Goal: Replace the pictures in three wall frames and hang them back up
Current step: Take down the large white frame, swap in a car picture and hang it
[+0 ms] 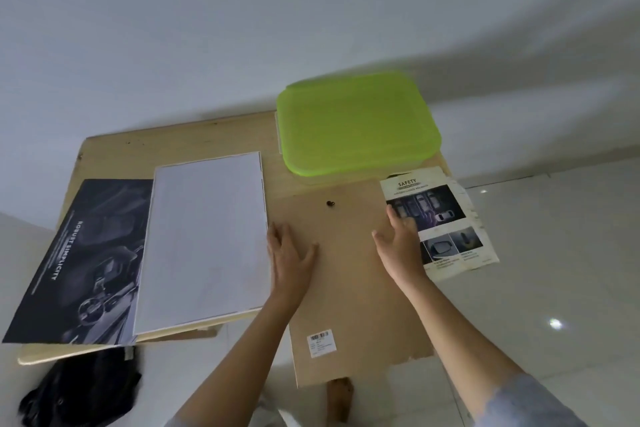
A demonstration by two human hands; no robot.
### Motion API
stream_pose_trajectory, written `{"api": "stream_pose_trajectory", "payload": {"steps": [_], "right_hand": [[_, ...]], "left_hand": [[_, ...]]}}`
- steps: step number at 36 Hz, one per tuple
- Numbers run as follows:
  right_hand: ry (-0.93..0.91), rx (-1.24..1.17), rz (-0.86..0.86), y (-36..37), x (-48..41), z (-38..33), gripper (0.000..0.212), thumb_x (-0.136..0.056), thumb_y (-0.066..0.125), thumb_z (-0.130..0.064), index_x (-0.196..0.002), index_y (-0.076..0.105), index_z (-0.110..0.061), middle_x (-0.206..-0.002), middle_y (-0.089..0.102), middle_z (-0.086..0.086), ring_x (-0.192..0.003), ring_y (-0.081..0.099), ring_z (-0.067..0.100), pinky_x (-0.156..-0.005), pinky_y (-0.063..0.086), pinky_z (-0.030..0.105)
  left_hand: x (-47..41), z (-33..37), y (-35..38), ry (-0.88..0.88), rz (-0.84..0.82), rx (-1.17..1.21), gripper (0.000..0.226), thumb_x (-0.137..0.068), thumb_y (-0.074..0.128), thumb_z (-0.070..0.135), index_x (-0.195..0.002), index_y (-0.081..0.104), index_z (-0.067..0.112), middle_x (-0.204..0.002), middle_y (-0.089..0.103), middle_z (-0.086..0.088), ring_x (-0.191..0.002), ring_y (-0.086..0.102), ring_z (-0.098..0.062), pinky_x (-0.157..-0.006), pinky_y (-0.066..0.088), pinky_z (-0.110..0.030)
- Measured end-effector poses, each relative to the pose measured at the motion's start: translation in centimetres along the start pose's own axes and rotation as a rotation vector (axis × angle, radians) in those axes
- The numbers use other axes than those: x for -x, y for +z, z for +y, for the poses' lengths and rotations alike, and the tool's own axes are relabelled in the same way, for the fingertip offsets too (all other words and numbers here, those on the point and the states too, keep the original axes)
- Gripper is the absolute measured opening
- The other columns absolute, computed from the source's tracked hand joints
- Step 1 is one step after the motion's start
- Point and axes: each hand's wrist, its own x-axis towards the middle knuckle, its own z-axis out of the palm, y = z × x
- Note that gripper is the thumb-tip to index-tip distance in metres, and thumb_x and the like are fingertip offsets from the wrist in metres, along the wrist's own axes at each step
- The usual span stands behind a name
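A brown frame backing board [349, 274] lies face down on the low wooden table [166, 146], overhanging its near edge; a small dark hanger clip [330, 203] sits near its far end and a barcode sticker [322, 341] near me. My left hand [289, 253] rests flat on the board's left edge, fingers spread. My right hand [400, 239] hovers open over the board's right edge, beside a "SAFETY" picture sheet [450, 215]. A blank white sheet [204, 239] and a dark "ROBUST SIMPLICITY" poster [83, 260] lie to the left.
A lime-green plastic lid on a container [356, 121] stands at the table's far right against the white wall. A black bag [79, 388] lies on the tiled floor at the near left. My foot [339, 399] shows under the board.
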Motion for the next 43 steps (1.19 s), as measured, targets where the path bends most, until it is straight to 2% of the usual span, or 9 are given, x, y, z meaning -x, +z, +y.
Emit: {"api": "stream_pose_trajectory", "payload": {"steps": [3,6,12,18,24,27,30,37,43], "right_hand": [[-0.039,0.087,-0.031,0.6,0.2,-0.2,0.061,-0.091,0.056,-0.019,-0.144,0.028,-0.009,-0.136,0.033,0.011,-0.126,0.037,0.023,-0.093,0.030,0.016],[-0.118,0.159,-0.056,1.3,0.6,-0.3,0.058,-0.090,0.058,-0.016,-0.140,0.033,0.000,-0.141,0.035,0.015,-0.133,0.029,0.026,-0.108,0.022,0.024],[-0.179,0.336,-0.090,2.6,1.8,0.2,0.057,-0.093,0.051,-0.023,-0.141,0.029,0.000,-0.154,0.013,0.015,-0.143,0.011,0.027,-0.115,0.010,0.029],[-0.179,0.340,-0.062,2.8,2.3,-1.5,0.059,-0.094,0.050,-0.023,-0.143,0.025,-0.001,-0.155,0.014,0.012,-0.144,0.009,0.022,-0.114,0.009,0.027],[-0.265,0.126,-0.099,6.0,5.6,-7.0,0.058,-0.095,0.048,-0.021,-0.145,0.023,-0.007,-0.153,0.023,0.005,-0.142,0.016,0.014,-0.108,0.008,0.015],[-0.299,0.079,-0.193,9.8,8.1,-9.4,0.059,-0.096,0.046,-0.024,-0.146,0.019,-0.009,-0.154,0.019,0.005,-0.143,0.014,0.013,-0.109,0.006,0.013],[-0.335,0.139,-0.245,13.5,10.2,-10.6,0.064,-0.097,0.043,-0.029,-0.147,0.009,-0.008,-0.156,0.008,0.006,-0.144,0.007,0.013,-0.108,-0.001,0.012],[-0.231,0.308,-0.150,18.5,13.2,-11.2,0.075,-0.097,0.036,-0.038,-0.145,-0.010,-0.003,-0.155,-0.013,0.011,-0.144,-0.011,0.019,-0.110,-0.007,0.020],[-0.143,0.356,-0.039,20.5,13.9,-12.0,0.078,-0.093,0.030,-0.048,-0.145,0.000,0.001,-0.155,-0.006,0.018,-0.144,-0.003,0.028,-0.112,-0.004,0.028]], "left_hand": [[0.0,-0.1,0.2,0.025,0.001,-0.189,0.077,-0.091,0.051,0.038,-0.146,0.012,0.001,-0.156,-0.007,-0.011,-0.144,-0.008,-0.022,-0.117,0.004,-0.034],[-0.1,0.0,0.3,0.045,-0.050,-0.290,0.079,-0.092,0.046,0.044,-0.147,0.008,0.002,-0.157,-0.009,-0.009,-0.144,-0.010,-0.021,-0.116,0.005,-0.033],[-0.1,0.1,0.1,0.044,-0.127,-0.378,0.086,-0.092,0.045,0.048,-0.147,-0.002,0.002,-0.156,-0.010,-0.012,-0.144,-0.010,-0.024,-0.116,0.006,-0.033],[-0.1,0.6,-2.0,0.121,-0.186,-0.295,0.066,-0.095,0.046,0.036,-0.145,0.018,0.004,-0.156,0.005,-0.009,-0.144,0.008,-0.022,-0.114,0.014,-0.031],[0.9,-3.7,-8.4,0.161,0.153,-0.230,0.055,-0.095,0.045,0.035,-0.143,0.031,0.012,-0.153,0.025,-0.004,-0.142,0.020,-0.017,-0.112,0.022,-0.030],[1.3,-8.3,-12.1,0.058,0.221,-0.321,0.067,-0.092,0.038,0.052,-0.146,0.025,0.013,-0.156,0.016,-0.003,-0.145,0.010,-0.020,-0.114,0.022,-0.042],[1.6,-12.4,-15.3,0.033,0.184,-0.476,0.091,-0.081,0.011,0.073,-0.148,0.016,0.011,-0.157,0.006,-0.004,-0.145,0.001,-0.021,-0.113,0.018,-0.041],[2.7,-17.1,-17.3,0.078,-0.020,-0.548,0.094,-0.074,0.001,0.077,-0.143,-0.021,0.017,-0.149,-0.031,0.001,-0.138,-0.028,-0.016,-0.112,-0.001,-0.033],[2.9,-17.5,-16.8,0.085,-0.024,-0.448,0.090,-0.074,0.002,0.076,-0.139,-0.025,0.020,-0.150,-0.031,0.001,-0.138,-0.028,-0.016,-0.113,0.001,-0.032]]}}
